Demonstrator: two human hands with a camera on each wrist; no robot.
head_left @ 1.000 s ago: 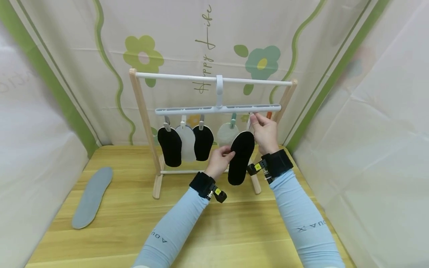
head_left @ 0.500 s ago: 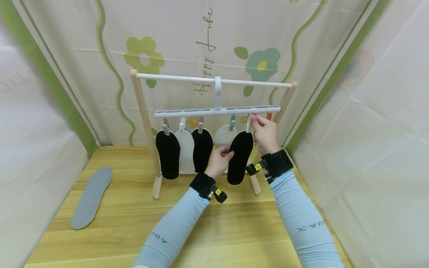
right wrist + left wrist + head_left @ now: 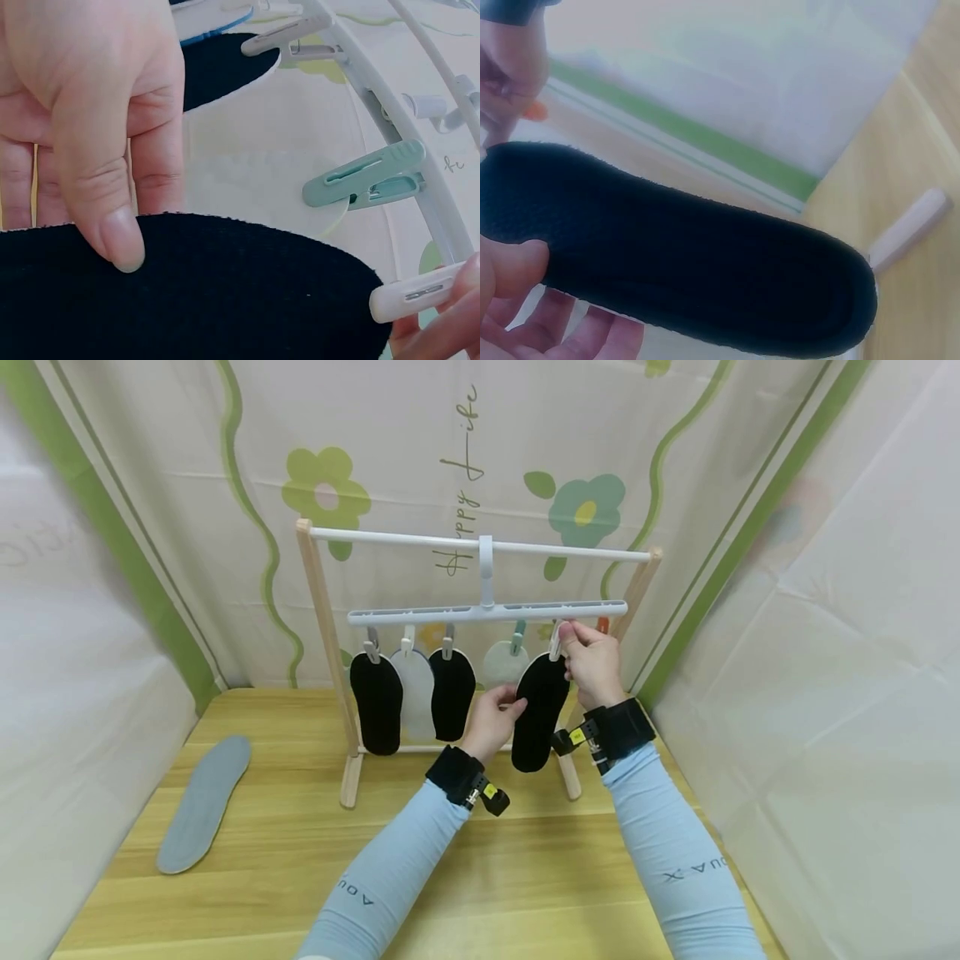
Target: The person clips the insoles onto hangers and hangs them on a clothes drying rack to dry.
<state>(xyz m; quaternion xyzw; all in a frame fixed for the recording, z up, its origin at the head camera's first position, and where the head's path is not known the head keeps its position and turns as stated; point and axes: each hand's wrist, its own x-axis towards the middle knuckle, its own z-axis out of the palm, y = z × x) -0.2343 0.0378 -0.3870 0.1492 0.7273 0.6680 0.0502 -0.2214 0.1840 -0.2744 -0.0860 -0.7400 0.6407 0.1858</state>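
Note:
My left hand (image 3: 493, 720) pinches the left edge of a black insole (image 3: 537, 727), thumb in front and fingers behind it. At that insole's top end my right hand (image 3: 592, 664) grips a white clothespin (image 3: 555, 642), which hangs from the pale blue clip hanger (image 3: 420, 616). In the right wrist view the white clothespin (image 3: 412, 294) overlaps the black insole's tip (image 3: 330, 277). Beside it, a green clothespin (image 3: 517, 639) holds a pale insole (image 3: 501, 665). Further left, black insoles (image 3: 377, 710) and a whitish insole (image 3: 415, 685) hang from grey and white clothespins.
The hanger hooks over the white bar (image 3: 390, 537) of a wooden-legged rack (image 3: 321, 610). A grey insole (image 3: 204, 806) lies at the left of the wooden tabletop (image 3: 300, 893). An orange clothespin (image 3: 603, 624) hangs at the hanger's right end. Printed curtains (image 3: 420, 435) enclose the back and sides.
My right hand and the white clothespin have dropped slightly onto the insole's top end. The insoles hanging at the left have swung a little. My left hand stays nearly still.

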